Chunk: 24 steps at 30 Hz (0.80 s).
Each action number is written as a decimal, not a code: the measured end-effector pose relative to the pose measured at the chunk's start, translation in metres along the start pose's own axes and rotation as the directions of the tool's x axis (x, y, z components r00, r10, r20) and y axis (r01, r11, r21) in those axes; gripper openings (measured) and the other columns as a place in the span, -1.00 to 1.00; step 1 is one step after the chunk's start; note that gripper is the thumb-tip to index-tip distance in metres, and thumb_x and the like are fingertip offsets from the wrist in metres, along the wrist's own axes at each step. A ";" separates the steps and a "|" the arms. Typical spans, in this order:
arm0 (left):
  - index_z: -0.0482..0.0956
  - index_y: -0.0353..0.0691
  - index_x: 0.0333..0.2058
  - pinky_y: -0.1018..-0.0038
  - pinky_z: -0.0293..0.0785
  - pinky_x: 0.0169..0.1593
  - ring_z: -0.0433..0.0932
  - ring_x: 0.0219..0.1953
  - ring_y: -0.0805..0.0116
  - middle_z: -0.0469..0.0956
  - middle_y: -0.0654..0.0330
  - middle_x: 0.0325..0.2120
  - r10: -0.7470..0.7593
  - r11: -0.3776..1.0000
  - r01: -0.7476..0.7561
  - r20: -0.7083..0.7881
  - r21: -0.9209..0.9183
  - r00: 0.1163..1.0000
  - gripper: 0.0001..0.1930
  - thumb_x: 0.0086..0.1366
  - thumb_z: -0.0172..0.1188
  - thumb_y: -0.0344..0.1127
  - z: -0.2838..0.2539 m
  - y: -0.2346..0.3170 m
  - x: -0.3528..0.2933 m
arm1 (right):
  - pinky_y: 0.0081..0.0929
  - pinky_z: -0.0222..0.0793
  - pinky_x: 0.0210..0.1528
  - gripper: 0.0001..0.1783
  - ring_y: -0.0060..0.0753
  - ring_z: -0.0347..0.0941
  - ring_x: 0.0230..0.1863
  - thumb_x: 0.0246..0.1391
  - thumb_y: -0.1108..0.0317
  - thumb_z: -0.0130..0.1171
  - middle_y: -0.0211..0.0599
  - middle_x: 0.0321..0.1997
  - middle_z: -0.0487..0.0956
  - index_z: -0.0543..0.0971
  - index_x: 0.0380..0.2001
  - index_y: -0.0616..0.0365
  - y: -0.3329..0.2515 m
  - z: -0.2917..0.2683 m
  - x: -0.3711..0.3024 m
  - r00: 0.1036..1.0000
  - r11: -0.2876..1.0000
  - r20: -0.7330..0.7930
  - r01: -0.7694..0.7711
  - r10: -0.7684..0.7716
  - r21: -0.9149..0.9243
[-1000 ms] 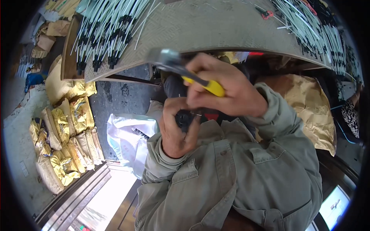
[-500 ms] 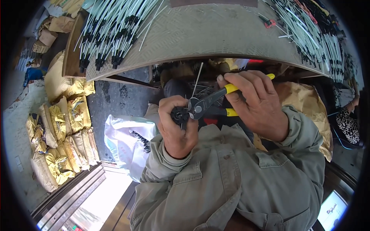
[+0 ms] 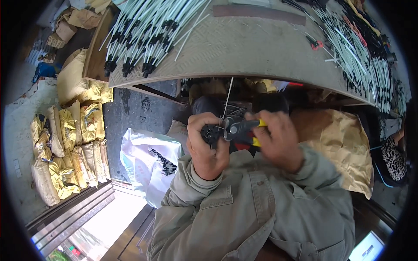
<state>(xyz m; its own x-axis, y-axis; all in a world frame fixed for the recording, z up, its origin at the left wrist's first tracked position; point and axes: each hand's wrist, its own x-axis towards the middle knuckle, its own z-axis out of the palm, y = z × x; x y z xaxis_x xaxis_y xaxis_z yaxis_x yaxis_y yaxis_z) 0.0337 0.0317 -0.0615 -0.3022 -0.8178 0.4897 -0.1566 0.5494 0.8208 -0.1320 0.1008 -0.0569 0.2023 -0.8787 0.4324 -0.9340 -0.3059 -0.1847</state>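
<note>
In front of my chest, my left hand (image 3: 204, 145) is closed around a round black plastic part (image 3: 211, 135). A thin white rod (image 3: 228, 96) sticks up beside that part, toward the table. My right hand (image 3: 279, 138), a little blurred, grips cutting pliers (image 3: 242, 127) with yellow handles. The pliers' head is right at the edge of the black part; what lies between the jaws is too small to make out.
Bundles of white rods with black fittings (image 3: 146, 41) lie on the table's left side, with more white rods (image 3: 348, 52) at the right. Red-handled scissors (image 3: 315, 43) lie near those. A white bag (image 3: 135, 152) with black pieces stands at my left, brown paper (image 3: 337, 148) at my right.
My right hand has come in closer to my left, and the pliers' handles are nearer together. The whole view has shifted slightly. The black part stays in my left hand.
</note>
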 end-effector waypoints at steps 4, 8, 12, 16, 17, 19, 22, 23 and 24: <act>0.26 -0.34 -0.26 0.49 0.31 -0.15 0.38 -0.31 0.29 0.37 0.02 -0.35 -0.003 1.000 0.004 -0.013 0.024 1.000 -0.68 -0.07 -0.01 -0.67 0.000 -0.001 0.000 | -0.40 0.27 -0.37 -0.76 -0.26 0.36 -0.32 -0.26 0.54 0.18 -0.21 -0.29 0.44 0.53 -0.39 0.31 -0.018 0.040 0.000 0.962 0.986 -0.236 -0.115 0.140 0.118; 0.26 -0.34 -0.26 0.50 0.30 -0.14 0.38 -0.30 0.30 0.37 0.02 -0.34 -0.048 0.998 0.047 -0.015 -0.049 0.999 -0.68 -0.06 0.00 -0.68 -0.006 -0.003 0.000 | -0.30 0.26 -0.16 -0.79 -0.27 0.39 -0.21 -0.17 0.49 0.28 -0.27 -0.21 0.44 0.51 -0.38 0.18 0.012 0.042 0.015 0.913 0.991 -0.403 0.003 -0.058 -0.134; 0.26 -0.32 -0.25 0.50 0.28 -0.12 0.37 -0.29 0.31 0.37 0.02 -0.32 -0.043 0.999 0.044 0.034 -0.021 0.998 -0.67 -0.04 0.04 -0.68 -0.006 0.002 0.001 | -0.18 0.11 0.07 -0.71 -0.34 0.35 -0.07 -0.14 0.37 0.31 -0.42 -0.09 0.37 0.49 -0.30 0.11 0.039 0.020 0.039 0.884 0.892 -0.374 0.095 -0.280 -0.442; 0.26 -0.32 -0.24 0.48 0.27 -0.11 0.36 -0.29 0.31 0.36 0.03 -0.31 -0.052 0.999 0.052 0.046 -0.001 0.998 -0.67 -0.02 0.05 -0.67 -0.009 0.004 0.001 | -0.09 -0.12 0.25 -0.48 -0.52 0.23 0.06 -0.23 0.28 0.37 -0.62 -0.03 0.27 0.42 -0.15 0.07 0.042 0.019 0.049 0.772 0.780 -0.460 0.072 -0.439 -0.622; 0.26 -0.32 -0.24 0.48 0.27 -0.11 0.36 -0.29 0.31 0.36 0.03 -0.31 -0.055 0.998 0.055 0.035 0.004 0.998 -0.67 -0.02 0.05 -0.67 -0.009 0.004 0.001 | -0.08 -0.14 0.25 -0.49 -0.51 0.23 0.06 -0.23 0.30 0.37 -0.61 -0.03 0.27 0.42 -0.15 0.08 0.043 0.020 0.047 0.773 0.778 -0.447 0.094 -0.450 -0.621; 0.28 -0.36 -0.27 0.42 0.34 -0.27 0.40 -0.41 0.12 0.38 0.01 -0.41 0.023 1.000 -0.023 0.008 -0.022 1.000 -0.64 -0.10 0.09 -0.70 -0.008 0.002 0.004 | -0.08 -0.16 0.26 -0.49 -0.51 0.24 0.06 -0.22 0.31 0.37 -0.61 -0.03 0.28 0.42 -0.15 0.08 0.043 0.021 0.045 0.771 0.776 -0.434 0.120 -0.466 -0.619; 0.27 -0.35 -0.27 0.41 0.35 -0.27 0.40 -0.40 0.11 0.37 0.01 -0.41 0.011 1.000 -0.010 0.035 -0.028 0.999 -0.64 -0.10 0.08 -0.70 -0.010 0.004 0.006 | -0.07 -0.20 0.27 -0.52 -0.51 0.24 0.07 -0.23 0.33 0.37 -0.62 -0.03 0.28 0.43 -0.17 0.07 0.039 0.017 0.040 0.798 0.784 -0.424 0.095 -0.428 -0.613; 0.27 -0.35 -0.27 0.41 0.35 -0.27 0.40 -0.40 0.11 0.37 0.01 -0.41 0.008 1.000 -0.007 0.028 -0.026 1.000 -0.64 -0.10 0.08 -0.70 -0.010 0.002 0.006 | -0.06 -0.21 0.27 -0.55 -0.49 0.26 0.06 -0.23 0.35 0.36 -0.60 -0.03 0.30 0.44 -0.20 0.07 0.038 0.013 0.041 0.815 0.797 -0.405 0.111 -0.415 -0.594; 0.25 -0.34 -0.25 0.45 0.30 -0.21 0.38 -0.36 0.20 0.36 0.02 -0.37 -0.010 0.999 0.013 0.066 -0.047 0.998 -0.66 -0.05 0.05 -0.69 -0.011 0.001 0.005 | -0.06 -0.22 0.27 -0.58 -0.48 0.27 0.06 -0.22 0.36 0.36 -0.59 -0.03 0.32 0.45 -0.22 0.06 0.037 0.011 0.041 0.831 0.809 -0.385 0.124 -0.401 -0.574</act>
<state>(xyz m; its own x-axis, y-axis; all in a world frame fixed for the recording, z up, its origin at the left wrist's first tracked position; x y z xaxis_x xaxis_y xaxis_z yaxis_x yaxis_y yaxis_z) 0.0426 0.0258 -0.0551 -0.3620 -0.8102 0.4610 -0.1161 0.5299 0.8401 -0.1553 0.0497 -0.0560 0.4290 -0.4666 0.7735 -0.8999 -0.1462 0.4109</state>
